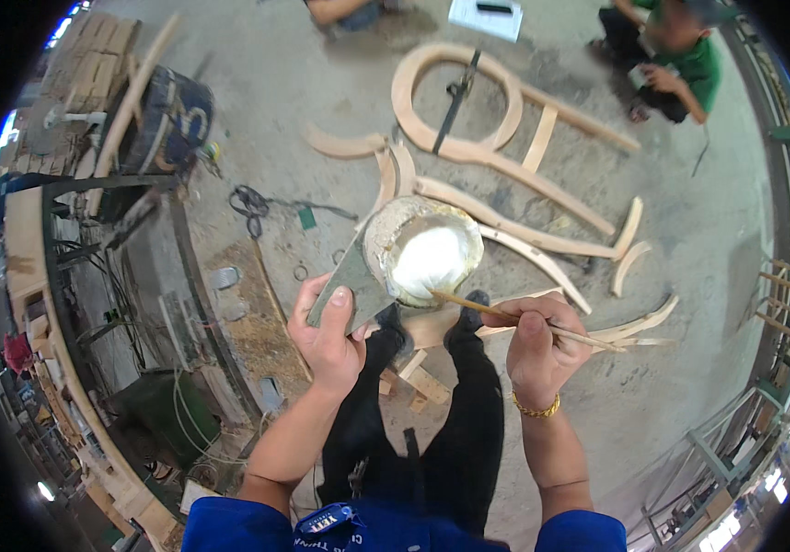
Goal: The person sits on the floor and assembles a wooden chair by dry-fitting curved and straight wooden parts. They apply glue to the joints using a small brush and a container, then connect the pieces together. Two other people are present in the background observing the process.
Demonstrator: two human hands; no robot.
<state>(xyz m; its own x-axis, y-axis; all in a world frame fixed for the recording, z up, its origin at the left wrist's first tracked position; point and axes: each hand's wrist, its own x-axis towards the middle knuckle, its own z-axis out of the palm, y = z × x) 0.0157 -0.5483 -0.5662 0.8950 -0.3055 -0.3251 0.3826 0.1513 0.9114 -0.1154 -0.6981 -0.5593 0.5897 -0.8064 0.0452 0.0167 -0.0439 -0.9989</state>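
Left hand point(326, 333): gripping bowl point(422, 250) of white paste by its grey handle. Right hand point(535, 348): pinching 1 stick point(524, 320), tip left in the paste, shaft running right.

A grey concrete workshop floor point(689, 276) carries a pale bentwood chair frame point(468, 110) lying flat, its looped back crossed by a dark clamp point(457, 99) and its long legs joined by a short rung. Loose curved wooden pieces point(629, 267) lie scattered around the frame, some just beside it and some well apart, along with small wood blocks point(418, 379) near the standing person's dark shoes. To the left a dark coiled cable point(249, 204) and a patch of sawdust point(257, 322) lie on the floor, and a white sheet point(485, 17) rests at the far edge.
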